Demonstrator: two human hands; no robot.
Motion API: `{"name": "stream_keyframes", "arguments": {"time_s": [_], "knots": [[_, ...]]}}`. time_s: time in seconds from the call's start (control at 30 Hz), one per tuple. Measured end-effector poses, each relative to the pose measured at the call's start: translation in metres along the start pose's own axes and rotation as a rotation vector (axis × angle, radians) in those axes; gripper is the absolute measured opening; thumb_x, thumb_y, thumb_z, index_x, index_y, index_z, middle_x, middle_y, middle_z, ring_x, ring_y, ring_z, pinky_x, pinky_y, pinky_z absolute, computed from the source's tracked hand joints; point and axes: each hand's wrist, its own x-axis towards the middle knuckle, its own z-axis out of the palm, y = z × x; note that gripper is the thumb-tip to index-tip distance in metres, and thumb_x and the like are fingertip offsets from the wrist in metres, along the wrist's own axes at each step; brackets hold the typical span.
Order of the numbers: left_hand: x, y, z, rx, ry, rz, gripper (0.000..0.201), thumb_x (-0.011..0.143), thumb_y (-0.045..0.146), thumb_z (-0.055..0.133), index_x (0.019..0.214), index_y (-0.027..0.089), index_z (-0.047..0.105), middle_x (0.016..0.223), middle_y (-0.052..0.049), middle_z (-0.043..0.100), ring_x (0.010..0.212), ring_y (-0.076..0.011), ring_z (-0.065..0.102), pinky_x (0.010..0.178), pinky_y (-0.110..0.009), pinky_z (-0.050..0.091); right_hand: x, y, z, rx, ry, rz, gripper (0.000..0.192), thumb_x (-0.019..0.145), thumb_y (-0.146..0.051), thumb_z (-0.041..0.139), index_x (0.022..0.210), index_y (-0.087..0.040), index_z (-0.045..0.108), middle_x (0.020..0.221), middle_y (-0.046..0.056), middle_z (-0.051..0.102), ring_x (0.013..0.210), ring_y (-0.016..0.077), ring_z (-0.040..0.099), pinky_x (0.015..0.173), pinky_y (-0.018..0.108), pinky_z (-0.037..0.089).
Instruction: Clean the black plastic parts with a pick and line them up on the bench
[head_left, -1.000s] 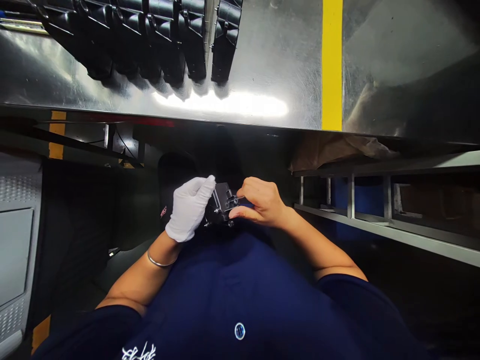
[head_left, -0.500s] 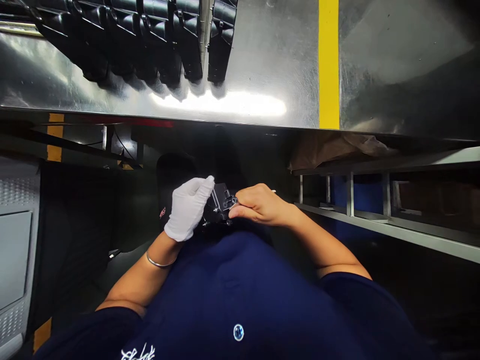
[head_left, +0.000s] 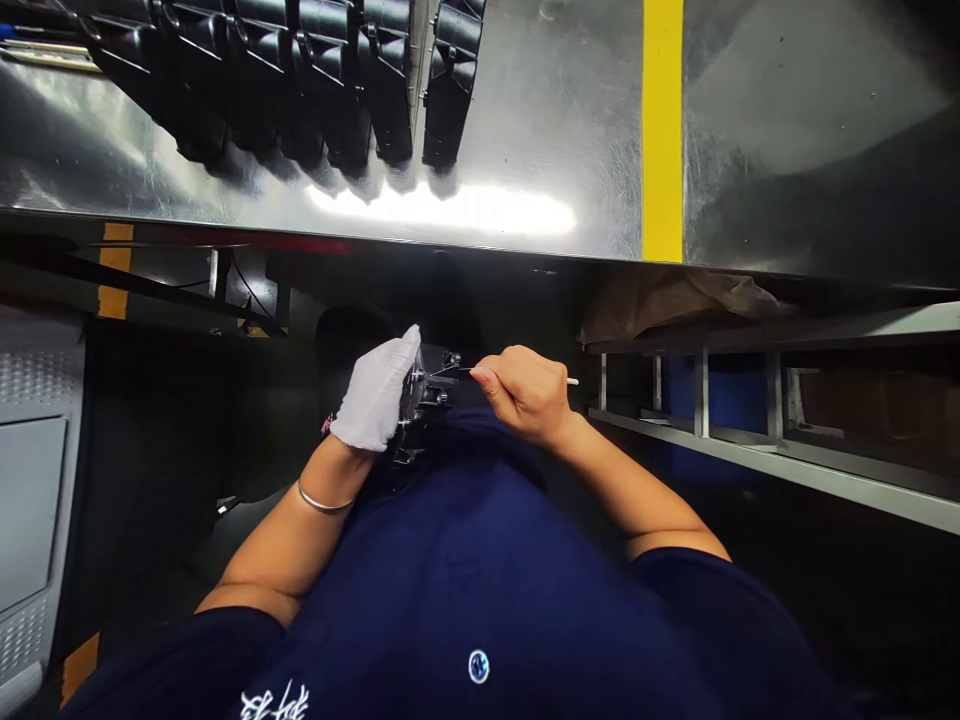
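My left hand (head_left: 371,395), in a white glove, is closed on a black moulded plastic part (head_left: 431,385) in front of my waist. Small posts and bosses stick out of the part's right side. My bare right hand (head_left: 525,392) is closed around a slim tool (head_left: 572,381); its pale end shows beyond the back of the fist. From the thumb side a thin tip points left at the part's upper edge. Whether that tip touches the plastic I cannot tell. The fingers hide most of the tool.
A metal worktable (head_left: 555,120) runs across the top, with a yellow stripe (head_left: 663,130). Several black plastic housings (head_left: 337,90) stand in a row on it at left. A metal frame (head_left: 787,460) lies to the right, near a brown bag (head_left: 675,300); a grey panelled unit (head_left: 30,500) is at left.
My right hand has drawn back to the right from the part and turned, so the tool's tip now shows. My left hand has tilted the part and shifted slightly up and left.
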Motion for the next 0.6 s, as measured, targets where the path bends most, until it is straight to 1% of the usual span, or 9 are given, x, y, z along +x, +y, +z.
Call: {"name": "stream_keyframes", "arguments": {"time_s": [0.13, 0.2, 0.27, 0.4, 0.53, 0.6], "knots": [[-0.0008, -0.001, -0.0006, 0.053, -0.038, -0.059, 0.035, 0.089, 0.041, 0.051, 0.061, 0.02, 0.057, 0.058, -0.003, 0.054, 0.053, -0.0157, 0.046, 0.053, -0.03, 0.04, 0.001, 0.0006, -0.0008, -0.028, -0.012, -0.003, 0.027, 0.095, -0.023, 0.05, 0.073, -0.016, 0.062, 0.059, 0.0, 0.061, 0.054, 0.0105, 0.048, 0.057, 0.024, 0.037], [-0.001, -0.0012, -0.0009, 0.063, -0.035, -0.036, 0.032, 0.088, 0.041, 0.052, 0.065, 0.02, 0.06, 0.059, -0.003, 0.054, 0.054, -0.016, 0.048, 0.053, -0.029, 0.041, 0.0015, 0.0008, -0.0007, -0.035, -0.016, -0.003, 0.027, 0.096, -0.023, 0.05, 0.073, -0.016, 0.063, 0.058, 0.0, 0.06, 0.054, 0.0103, 0.048, 0.057, 0.024, 0.036], [-0.0013, -0.0019, -0.0017, 0.071, -0.031, 0.017, 0.028, 0.087, 0.042, 0.054, 0.071, 0.02, 0.062, 0.059, -0.003, 0.055, 0.057, -0.0167, 0.05, 0.054, -0.029, 0.042, 0.0016, 0.0008, -0.0002, -0.049, -0.021, -0.004, 0.028, 0.096, -0.024, 0.05, 0.072, -0.016, 0.063, 0.058, 0.0, 0.059, 0.054, 0.0101, 0.047, 0.057, 0.024, 0.035], [-0.0022, -0.0031, -0.0047, 0.125, -0.063, 0.082, 0.026, 0.085, 0.044, 0.057, 0.08, 0.02, 0.065, 0.061, -0.003, 0.055, 0.06, -0.0179, 0.053, 0.056, -0.029, 0.045, 0.0006, 0.0006, 0.0013, -0.081, -0.029, 0.002, 0.031, 0.097, -0.026, 0.049, 0.07, -0.017, 0.062, 0.057, 0.0, 0.058, 0.054, 0.01, 0.045, 0.056, 0.024, 0.033], [-0.0024, -0.0032, -0.0059, 0.163, -0.092, 0.098, 0.024, 0.084, 0.043, 0.057, 0.081, 0.02, 0.064, 0.065, -0.004, 0.057, 0.064, -0.0186, 0.054, 0.059, -0.03, 0.046, -0.0002, 0.0038, 0.0023, -0.122, -0.062, -0.007, 0.034, 0.097, -0.028, 0.047, 0.069, -0.017, 0.062, 0.056, 0.0, 0.056, 0.054, 0.0099, 0.046, 0.055, 0.025, 0.032], [-0.0022, -0.0035, -0.0049, 0.169, -0.105, 0.083, 0.024, 0.085, 0.042, 0.055, 0.079, 0.02, 0.063, 0.066, -0.004, 0.058, 0.064, -0.0186, 0.054, 0.059, -0.03, 0.046, 0.0002, 0.0066, 0.002, -0.151, -0.084, -0.026, 0.035, 0.098, -0.03, 0.047, 0.069, -0.017, 0.063, 0.056, 0.0, 0.056, 0.055, 0.0101, 0.045, 0.055, 0.025, 0.031]]}}
